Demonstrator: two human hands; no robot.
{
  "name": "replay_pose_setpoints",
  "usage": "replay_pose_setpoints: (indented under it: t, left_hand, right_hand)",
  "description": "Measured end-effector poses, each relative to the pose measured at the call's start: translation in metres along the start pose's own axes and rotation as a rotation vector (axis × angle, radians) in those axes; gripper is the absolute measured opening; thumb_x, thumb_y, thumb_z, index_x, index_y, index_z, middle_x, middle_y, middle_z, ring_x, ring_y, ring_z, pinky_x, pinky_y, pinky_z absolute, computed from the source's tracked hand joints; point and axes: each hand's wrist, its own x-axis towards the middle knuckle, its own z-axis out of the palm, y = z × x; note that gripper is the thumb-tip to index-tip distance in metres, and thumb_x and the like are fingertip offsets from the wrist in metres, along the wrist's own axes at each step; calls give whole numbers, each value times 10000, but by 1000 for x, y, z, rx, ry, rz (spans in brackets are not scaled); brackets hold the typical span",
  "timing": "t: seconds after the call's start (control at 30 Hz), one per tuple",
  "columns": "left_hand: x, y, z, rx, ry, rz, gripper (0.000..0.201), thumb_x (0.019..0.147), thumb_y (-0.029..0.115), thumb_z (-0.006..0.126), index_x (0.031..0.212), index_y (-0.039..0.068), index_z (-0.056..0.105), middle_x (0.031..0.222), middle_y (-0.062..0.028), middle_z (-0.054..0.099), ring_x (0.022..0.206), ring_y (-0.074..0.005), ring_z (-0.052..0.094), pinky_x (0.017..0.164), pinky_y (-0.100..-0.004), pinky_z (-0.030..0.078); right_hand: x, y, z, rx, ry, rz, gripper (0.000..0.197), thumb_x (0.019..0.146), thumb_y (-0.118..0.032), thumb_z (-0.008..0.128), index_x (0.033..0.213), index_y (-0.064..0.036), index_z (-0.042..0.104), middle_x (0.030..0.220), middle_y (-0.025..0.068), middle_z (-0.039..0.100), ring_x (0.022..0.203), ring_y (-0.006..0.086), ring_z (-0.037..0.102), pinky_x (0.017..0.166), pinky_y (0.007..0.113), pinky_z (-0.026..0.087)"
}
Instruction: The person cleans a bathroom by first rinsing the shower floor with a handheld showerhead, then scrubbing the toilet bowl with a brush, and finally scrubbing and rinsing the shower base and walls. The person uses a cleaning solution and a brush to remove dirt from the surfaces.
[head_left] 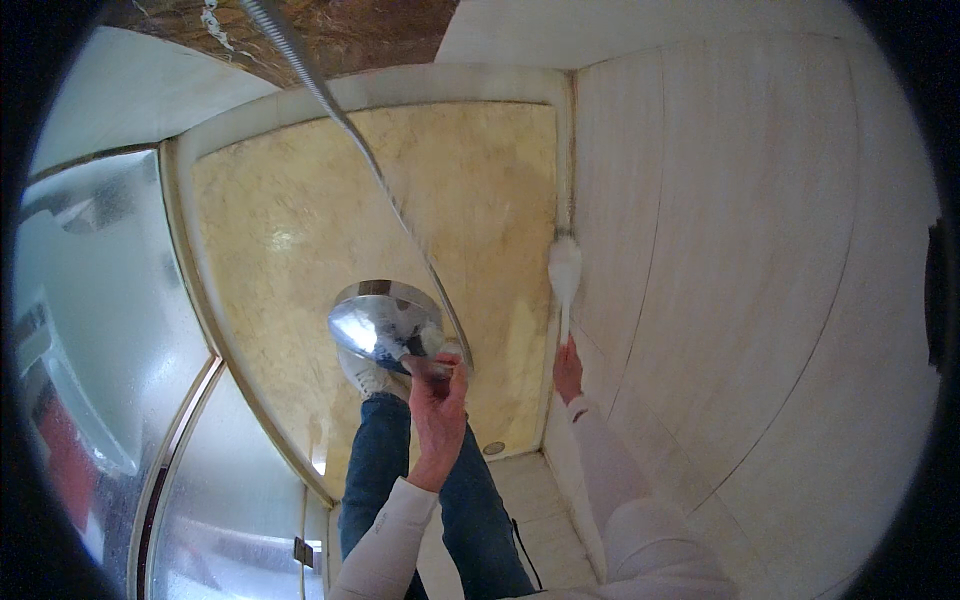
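Note:
My left hand (438,420) is closed round the handle of a round chrome shower head (372,325), held in front of my legs. From it a ribbed metal hose (372,160) runs up to the far left. To the right, my right hand (568,372) grips the thin handle of a white scrubbing brush (565,268). The brush head lies along the grimy seam (570,150) where the yellow shower floor (300,190) meets the pale wall. Its bristles show only in part at the far end.
A pale tiled wall (740,220) rises close on my right. Frosted glass panels (110,320) in a metal frame border the left. Below are my jeans-clad legs (470,500) and a white shoe (375,378), partly behind the shower head. A small round drain (493,448) sits near the floor's near edge.

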Motion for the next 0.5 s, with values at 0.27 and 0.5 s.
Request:
replay_pose_setpoints:
  t: [0.27, 0.5]
  left_hand:
    - [-7, -23, -1, 108, -194, 60, 133, 845, 53, 628, 924, 13, 530, 779, 21, 541, 666, -50, 470, 584, -202, 377]
    - [-3, -22, 12, -231, -48, -40, 104, 833, 36, 626, 854, 24, 525, 756, 29, 516, 660, -57, 454, 591, -203, 376]
  right_hand:
    - [-131, 82, -29, 69, -213, 521, 474, 929, -287, 453, 1371, -125, 397, 787, 84, 580, 590, 180, 512, 507, 332, 428]
    - [-112, -4, -61, -14, -73, 161, 458, 931, -204, 421, 1373, -84, 393, 644, 15, 495, 485, 115, 437, 443, 298, 401]
